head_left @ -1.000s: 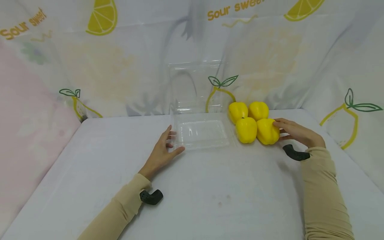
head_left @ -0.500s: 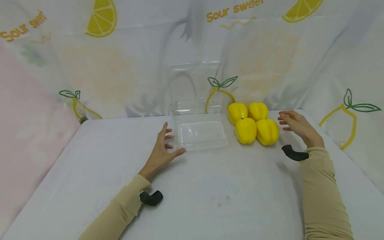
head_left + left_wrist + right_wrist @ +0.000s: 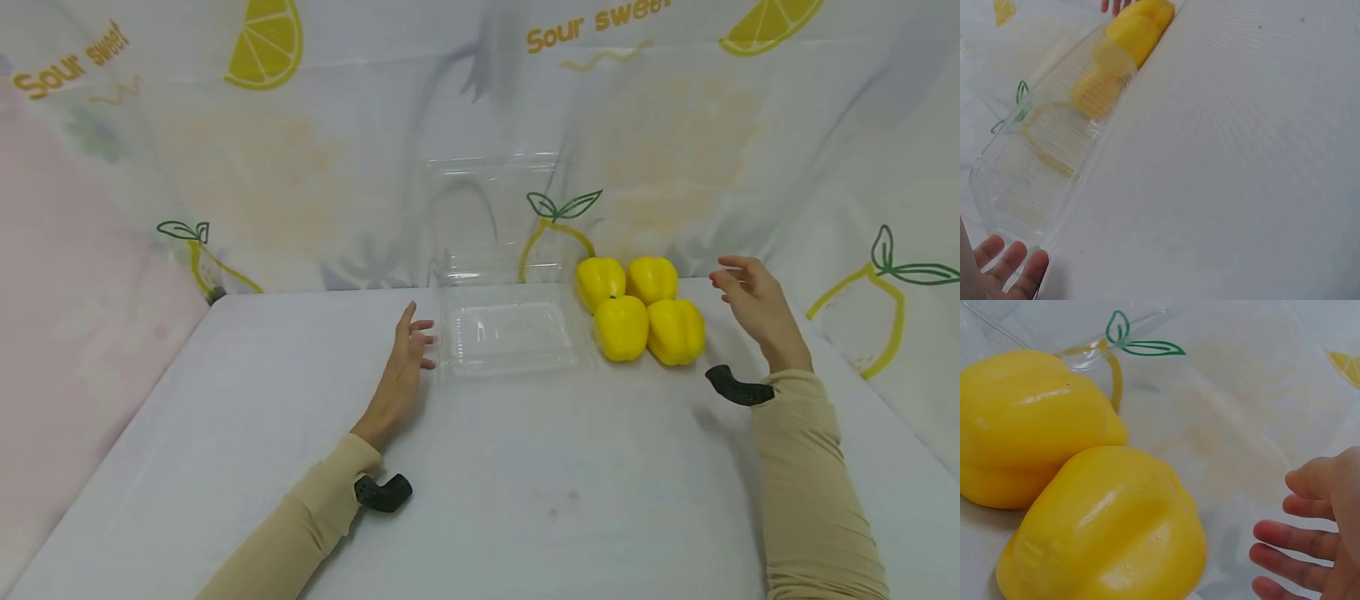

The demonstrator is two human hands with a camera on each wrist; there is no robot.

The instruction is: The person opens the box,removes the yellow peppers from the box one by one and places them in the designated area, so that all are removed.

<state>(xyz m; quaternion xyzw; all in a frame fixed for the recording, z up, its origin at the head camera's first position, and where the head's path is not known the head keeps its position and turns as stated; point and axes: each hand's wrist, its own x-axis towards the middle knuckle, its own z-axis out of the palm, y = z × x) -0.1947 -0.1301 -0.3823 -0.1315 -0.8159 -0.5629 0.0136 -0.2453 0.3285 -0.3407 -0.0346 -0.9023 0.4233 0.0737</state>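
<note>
A clear plastic clamshell box [image 3: 512, 337] lies on the table with its lid [image 3: 495, 217] raised at the back. Right beside it, several yellow bell peppers [image 3: 621, 328] stand in a tight cluster. My left hand [image 3: 397, 367] is at the box's left side, fingertips right at its edge; the left wrist view shows the fingers [image 3: 1013, 257] near the box's corner. My right hand [image 3: 757, 304] hovers right of the peppers, apart from them, holding nothing. In the right wrist view its fingers [image 3: 1294, 544] are spread loosely beside the nearest pepper [image 3: 1116, 531].
A white cloth covers the table [image 3: 555, 467]. Behind it hangs a curtain [image 3: 360, 125] printed with lemons and lettering, close to the raised lid. Black curved wrist mounts [image 3: 384, 492] stick out from both sleeves.
My right hand has left the front right pepper and moved up and to the right. My left thumb has drawn in from the box's front. The peppers and box stay put.
</note>
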